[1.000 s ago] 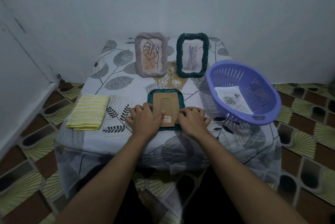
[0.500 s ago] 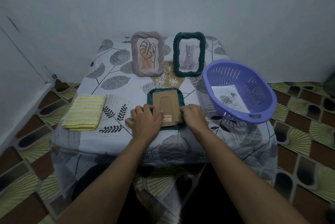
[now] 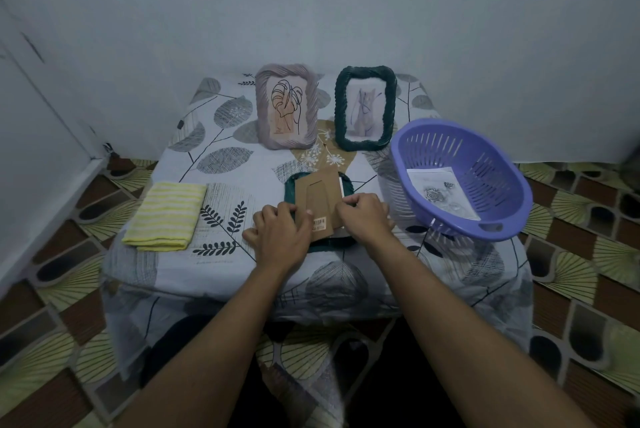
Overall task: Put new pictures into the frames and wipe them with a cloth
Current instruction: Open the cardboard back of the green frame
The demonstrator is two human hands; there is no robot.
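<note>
cardboard backing [image 3: 320, 197] sits skewed over the face-down green frame [image 3: 289, 192] on the bench [image 3: 221, 160], long axis pointing away; left hand [image 3: 280, 237] and right hand [image 3: 365, 218] pinch its near side edges.

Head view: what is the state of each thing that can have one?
lying frame: face down.
backing board: askew, gripped by left hand and right hand.
grey frame: upright, picture inside.
dark green frame: upright, picture inside.
cloth: folded, untouched.
basket: tilted, holds a printed sheet.
</note>
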